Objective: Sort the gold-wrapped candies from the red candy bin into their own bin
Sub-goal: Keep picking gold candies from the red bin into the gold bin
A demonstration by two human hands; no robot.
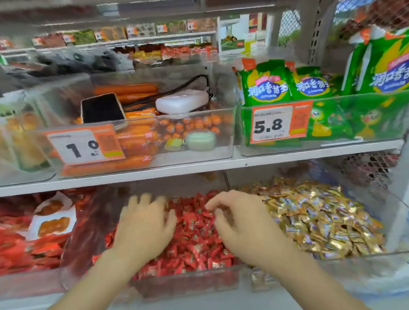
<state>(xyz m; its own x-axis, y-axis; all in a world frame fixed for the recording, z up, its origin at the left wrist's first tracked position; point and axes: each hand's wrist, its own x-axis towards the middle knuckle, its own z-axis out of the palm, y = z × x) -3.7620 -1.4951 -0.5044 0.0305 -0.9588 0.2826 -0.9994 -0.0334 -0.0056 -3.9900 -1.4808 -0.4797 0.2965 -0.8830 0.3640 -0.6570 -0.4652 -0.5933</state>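
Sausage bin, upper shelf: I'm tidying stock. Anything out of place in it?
Yes: a black phone, a white power bank with its cable and a pale green jar lie among the sausages; none looks like stock.

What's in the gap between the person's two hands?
Red-wrapped candies, heaped in their clear bin, fill the gap between the left hand and the right hand, in the head view.
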